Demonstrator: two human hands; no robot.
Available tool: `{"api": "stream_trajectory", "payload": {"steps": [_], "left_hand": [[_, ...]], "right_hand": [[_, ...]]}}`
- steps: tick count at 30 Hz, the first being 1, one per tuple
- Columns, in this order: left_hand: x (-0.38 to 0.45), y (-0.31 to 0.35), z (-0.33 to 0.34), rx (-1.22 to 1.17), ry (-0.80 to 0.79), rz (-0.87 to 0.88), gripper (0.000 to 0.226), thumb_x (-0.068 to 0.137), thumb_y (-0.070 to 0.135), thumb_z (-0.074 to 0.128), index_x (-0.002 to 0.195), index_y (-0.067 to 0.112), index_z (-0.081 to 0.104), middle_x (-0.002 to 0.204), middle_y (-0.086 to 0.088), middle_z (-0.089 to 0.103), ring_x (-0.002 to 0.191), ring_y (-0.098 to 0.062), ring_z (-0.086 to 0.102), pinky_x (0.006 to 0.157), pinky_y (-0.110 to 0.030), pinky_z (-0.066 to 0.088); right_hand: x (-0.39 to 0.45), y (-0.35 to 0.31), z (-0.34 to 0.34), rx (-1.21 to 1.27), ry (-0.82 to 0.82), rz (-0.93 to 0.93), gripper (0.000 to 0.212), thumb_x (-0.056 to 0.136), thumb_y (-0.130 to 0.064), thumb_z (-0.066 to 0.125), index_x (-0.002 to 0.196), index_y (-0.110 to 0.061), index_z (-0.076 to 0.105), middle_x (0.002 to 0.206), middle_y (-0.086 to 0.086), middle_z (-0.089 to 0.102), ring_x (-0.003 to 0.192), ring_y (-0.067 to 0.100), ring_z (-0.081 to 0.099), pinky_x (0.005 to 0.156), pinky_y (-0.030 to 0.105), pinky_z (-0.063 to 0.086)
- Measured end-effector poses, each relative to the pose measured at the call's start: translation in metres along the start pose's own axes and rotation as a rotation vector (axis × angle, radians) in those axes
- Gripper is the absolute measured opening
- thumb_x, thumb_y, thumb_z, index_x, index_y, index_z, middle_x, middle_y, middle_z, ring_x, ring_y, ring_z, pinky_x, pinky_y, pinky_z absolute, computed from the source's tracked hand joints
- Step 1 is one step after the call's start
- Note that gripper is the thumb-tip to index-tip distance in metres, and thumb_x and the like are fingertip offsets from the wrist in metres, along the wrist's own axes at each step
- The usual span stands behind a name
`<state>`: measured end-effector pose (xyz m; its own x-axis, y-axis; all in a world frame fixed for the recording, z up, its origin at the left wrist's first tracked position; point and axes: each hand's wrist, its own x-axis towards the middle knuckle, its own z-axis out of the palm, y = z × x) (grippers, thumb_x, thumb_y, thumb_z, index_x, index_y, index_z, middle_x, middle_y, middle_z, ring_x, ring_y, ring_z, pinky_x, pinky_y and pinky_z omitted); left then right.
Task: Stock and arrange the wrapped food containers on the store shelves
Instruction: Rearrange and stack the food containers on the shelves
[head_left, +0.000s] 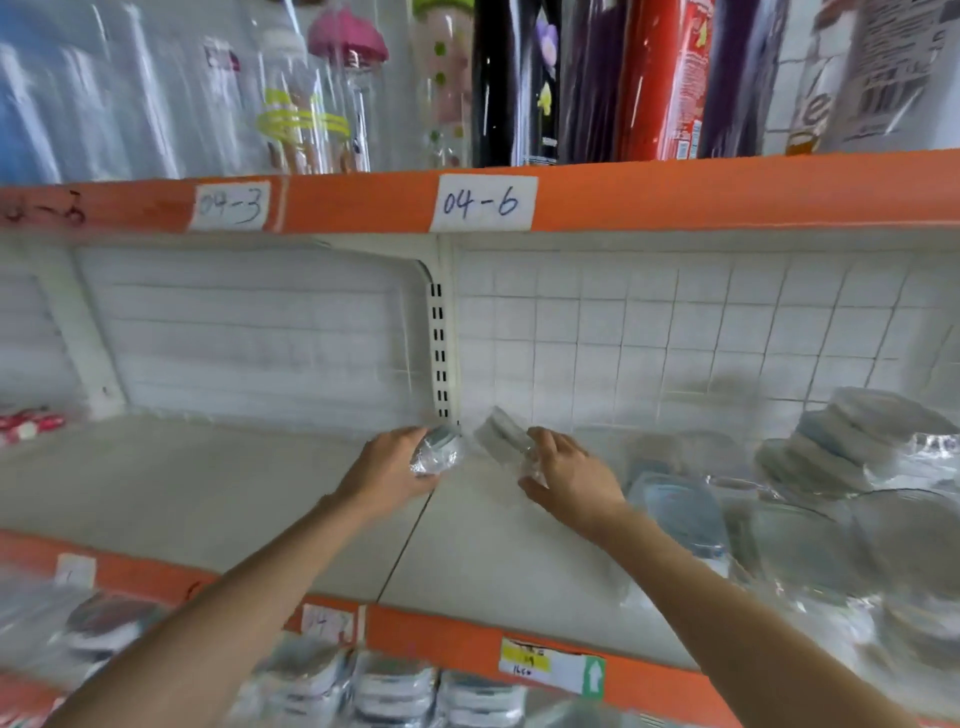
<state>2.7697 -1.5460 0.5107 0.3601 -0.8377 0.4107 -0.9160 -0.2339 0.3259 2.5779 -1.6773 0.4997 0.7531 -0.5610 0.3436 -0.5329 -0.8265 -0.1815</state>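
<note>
Both my hands reach into the middle shelf, near its back wall. My left hand grips a small wrapped round container with a grey lid, tilted on its side. My right hand grips another wrapped grey-lidded container, tilted towards the left one. The two containers are close together but apart, just above the shelf seam. A pile of wrapped grey-lidded containers and glass bowls lies to the right on the same shelf. The picture is blurred.
The upper shelf's orange edge carries labels 04-3 and 04-6, with bottles and tall flasks above. Stacked wrapped containers fill the shelf below. A red packet lies at the far left. The left half of the middle shelf is bare.
</note>
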Motion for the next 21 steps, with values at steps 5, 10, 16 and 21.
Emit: {"api": "stream_trajectory", "payload": {"steps": [5, 10, 16, 21], "left_hand": [[-0.051, -0.068, -0.002, 0.109, -0.193, -0.065, 0.06, 0.076, 0.014, 0.07, 0.133, 0.014, 0.051, 0.129, -0.004, 0.058, 0.113, -0.017, 0.057, 0.088, -0.014, 0.037], [-0.072, -0.12, -0.012, 0.234, -0.384, 0.014, 0.057, 0.09, 0.005, 0.056, 0.143, 0.015, 0.038, 0.152, 0.001, 0.033, 0.137, -0.01, 0.034, 0.113, -0.021, 0.025], [-0.056, -0.126, -0.022, 0.13, -0.309, -0.102, 0.033, 0.085, 0.038, 0.064, 0.109, 0.015, 0.062, 0.112, -0.002, 0.064, 0.103, -0.018, 0.059, 0.089, -0.035, 0.048], [-0.026, -0.108, 0.007, 0.262, -0.322, -0.379, 0.088, 0.084, 0.067, 0.049, 0.139, 0.001, 0.033, 0.136, -0.016, 0.042, 0.123, -0.032, 0.042, 0.099, -0.038, 0.038]], "right_hand": [[-0.016, -0.029, 0.048, -0.103, -0.198, -0.16, 0.057, 0.091, -0.022, 0.051, 0.141, -0.015, 0.026, 0.148, 0.005, 0.033, 0.136, 0.021, 0.031, 0.106, 0.032, 0.031], [-0.023, -0.026, 0.06, -0.131, -0.21, -0.205, 0.064, 0.079, 0.008, 0.044, 0.138, -0.011, 0.028, 0.144, 0.006, 0.034, 0.132, 0.023, 0.032, 0.112, 0.026, 0.021], [-0.016, -0.042, 0.06, -0.105, -0.25, -0.138, 0.05, 0.082, -0.026, 0.053, 0.129, -0.016, 0.041, 0.133, 0.0, 0.042, 0.124, 0.021, 0.04, 0.103, 0.027, 0.026], [0.0, -0.065, 0.073, -0.153, -0.257, 0.044, 0.067, 0.094, -0.052, 0.042, 0.145, -0.012, 0.024, 0.154, 0.008, 0.017, 0.142, 0.023, 0.017, 0.114, 0.034, 0.014]]}}
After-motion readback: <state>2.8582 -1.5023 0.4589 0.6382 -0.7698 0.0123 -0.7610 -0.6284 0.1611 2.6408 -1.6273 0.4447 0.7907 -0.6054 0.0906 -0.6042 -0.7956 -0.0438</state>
